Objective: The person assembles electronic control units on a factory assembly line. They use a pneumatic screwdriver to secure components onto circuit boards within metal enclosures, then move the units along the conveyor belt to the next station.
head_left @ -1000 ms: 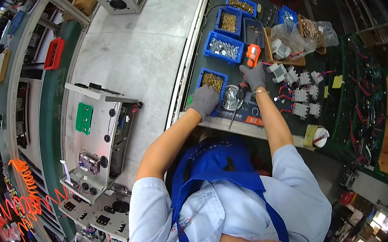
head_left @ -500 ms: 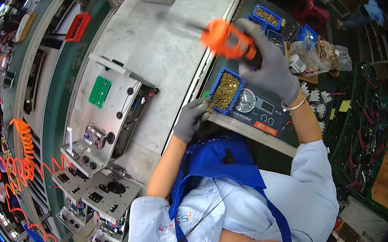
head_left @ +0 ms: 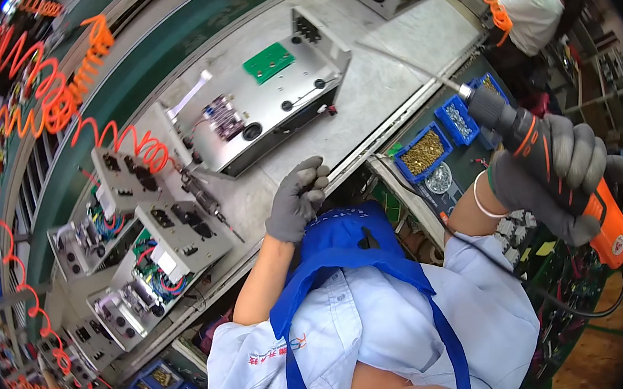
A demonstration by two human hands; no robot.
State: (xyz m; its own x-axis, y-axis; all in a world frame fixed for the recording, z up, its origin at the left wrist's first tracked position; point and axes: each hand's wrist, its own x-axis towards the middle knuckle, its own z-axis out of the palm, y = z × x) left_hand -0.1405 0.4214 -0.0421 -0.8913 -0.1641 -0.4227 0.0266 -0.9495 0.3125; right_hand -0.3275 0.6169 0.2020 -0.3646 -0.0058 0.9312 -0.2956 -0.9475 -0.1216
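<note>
My right hand (head_left: 566,169), in a grey glove, grips an orange and black power screwdriver (head_left: 523,132) on the right side. Its long thin bit points up and left over the bench. A black cable runs from the tool's handle. My left hand (head_left: 299,200), gloved too, hovers by the bench edge with fingers curled together; whatever they hold is hidden. Beyond it sits an open metal chassis (head_left: 274,137) carrying a green circuit board (head_left: 268,63) and a smaller populated board (head_left: 224,117). To its right is a blue bin of brass-coloured screws (head_left: 422,153).
A round dish of small metal parts (head_left: 439,178) lies beside the screw bin, with another blue bin (head_left: 457,120) behind. More metal chassis (head_left: 178,236) stand at left, near an inline tool (head_left: 200,195) on a red coiled hose. A co-worker (head_left: 533,12) is at far right.
My left hand has left the screw bin. The screwdriver in my right hand has swung right and nearer, its bit still pointing up-left. My view has turned, shifting the chassis rightward.
</note>
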